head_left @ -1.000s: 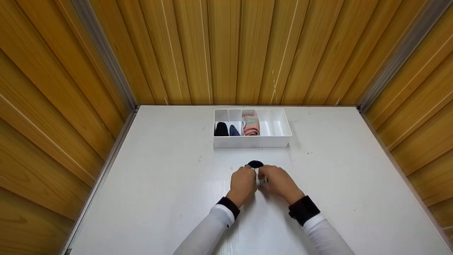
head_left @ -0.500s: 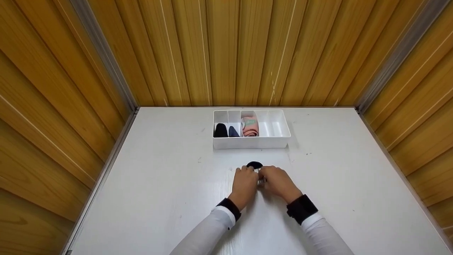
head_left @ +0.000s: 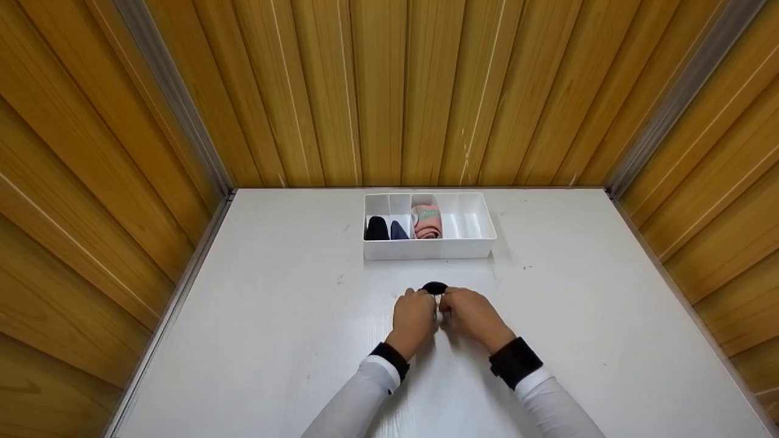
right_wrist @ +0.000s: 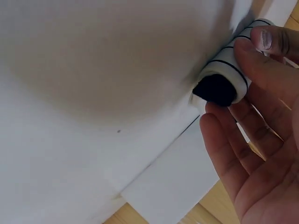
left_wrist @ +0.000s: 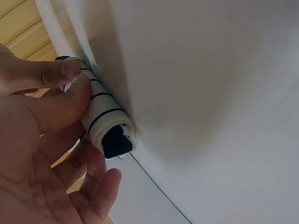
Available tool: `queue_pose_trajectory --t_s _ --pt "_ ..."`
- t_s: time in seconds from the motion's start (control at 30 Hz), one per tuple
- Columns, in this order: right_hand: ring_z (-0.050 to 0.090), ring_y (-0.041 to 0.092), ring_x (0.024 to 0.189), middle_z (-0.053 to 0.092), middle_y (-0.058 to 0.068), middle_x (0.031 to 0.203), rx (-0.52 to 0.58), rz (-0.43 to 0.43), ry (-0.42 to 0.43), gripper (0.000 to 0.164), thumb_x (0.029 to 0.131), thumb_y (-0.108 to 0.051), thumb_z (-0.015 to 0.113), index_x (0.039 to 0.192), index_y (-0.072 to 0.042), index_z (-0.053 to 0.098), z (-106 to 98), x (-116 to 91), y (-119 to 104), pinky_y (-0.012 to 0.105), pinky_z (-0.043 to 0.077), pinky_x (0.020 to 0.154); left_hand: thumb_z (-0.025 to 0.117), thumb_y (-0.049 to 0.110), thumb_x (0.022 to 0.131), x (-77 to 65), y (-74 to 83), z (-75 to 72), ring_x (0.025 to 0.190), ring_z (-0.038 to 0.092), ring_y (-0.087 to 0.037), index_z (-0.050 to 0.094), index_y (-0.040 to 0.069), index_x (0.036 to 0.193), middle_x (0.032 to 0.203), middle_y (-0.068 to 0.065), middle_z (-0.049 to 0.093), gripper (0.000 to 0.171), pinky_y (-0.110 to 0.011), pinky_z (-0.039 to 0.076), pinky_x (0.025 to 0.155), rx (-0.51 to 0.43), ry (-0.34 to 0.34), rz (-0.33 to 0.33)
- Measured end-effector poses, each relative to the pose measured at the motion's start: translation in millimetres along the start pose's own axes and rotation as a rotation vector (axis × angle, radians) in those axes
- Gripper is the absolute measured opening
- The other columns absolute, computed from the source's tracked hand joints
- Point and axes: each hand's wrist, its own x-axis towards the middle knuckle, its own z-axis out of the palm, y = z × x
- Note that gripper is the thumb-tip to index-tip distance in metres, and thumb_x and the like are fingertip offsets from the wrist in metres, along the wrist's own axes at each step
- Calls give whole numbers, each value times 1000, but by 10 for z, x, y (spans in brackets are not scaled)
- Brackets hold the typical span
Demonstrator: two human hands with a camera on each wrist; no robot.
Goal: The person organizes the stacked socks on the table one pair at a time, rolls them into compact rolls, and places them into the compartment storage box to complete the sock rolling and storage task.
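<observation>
Both hands pinch one rolled-up sock (left_wrist: 100,102), white with thin dark stripes and a dark core showing at its ends. My left hand (head_left: 414,319) has its thumb and fingers on one end of the roll; my right hand (head_left: 478,316) grips the other end. In the right wrist view the sock (right_wrist: 229,58) lies against the white table, its dark inner layer facing out. From the head view, mostly a black part of it shows beyond the fingertips, the rest being hidden by the hands.
Behind the hands stands a white divided box (head_left: 430,249). Its left compartments hold a black item (head_left: 377,229), a dark blue item (head_left: 398,230) and a rolled pink sock (head_left: 427,221). Wood-patterned panels (head_left: 383,91) enclose the white table (head_left: 274,304) at the back and sides.
The black part beyond the fingertips looks smaller, and less of the white striped part shows between the hands. Left fingers have shifted over the roll. The box has not moved on the table.
</observation>
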Motion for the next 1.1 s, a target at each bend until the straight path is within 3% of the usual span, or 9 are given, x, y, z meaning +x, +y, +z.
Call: queue_pose_trajectory --t_s 0.2,0.37,0.5,0.7,0.97,1.1 --pt "64 17 78 68 -3 82 49 42 -40 13 75 -4 82 83 -13 79 7 22 12 34 52 70 78 19 82 -40 25 7 69 65 -19 74 19 73 75 0 73 9 -32 53 59 120 59 35" --pt "62 15 77 67 -5 80 63 84 -63 12 75 -7 83 82 -16 78 13 36 -1 33 49 68 78 15 81 -57 36 12 70 66 -18 74 19 75 74 0 73 9 -32 54 56 106 86 13" --pt "60 14 75 67 -4 80 46 80 -44 15 77 -3 79 84 -16 76 22 -5 -4 32 48 67 80 19 79 -33 64 -5 72 66 -18 75 19 75 75 0 73 7 -32 55 56 83 49 -24" --pt "57 16 81 64 -4 87 -30 39 21 24 74 -4 84 89 -16 70 70 -108 12 30 48 67 84 28 77 2 86 -34 76 65 -18 75 18 77 77 -1 73 13 -32 57 60 45 -37 -78" --pt "59 11 77 65 -7 85 131 203 -2 15 75 -8 85 86 -15 77 49 -78 29 32 50 70 85 32 75 -10 112 -36 79 63 -19 76 18 80 80 0 73 17 -32 55 61 68 -20 -65" --pt "60 11 77 65 -4 87 215 236 -6 17 76 -5 82 90 -12 77 74 -107 32 31 50 70 84 32 77 -71 101 -35 81 63 -20 78 20 83 84 3 73 14 -33 54 63 87 -44 -47"
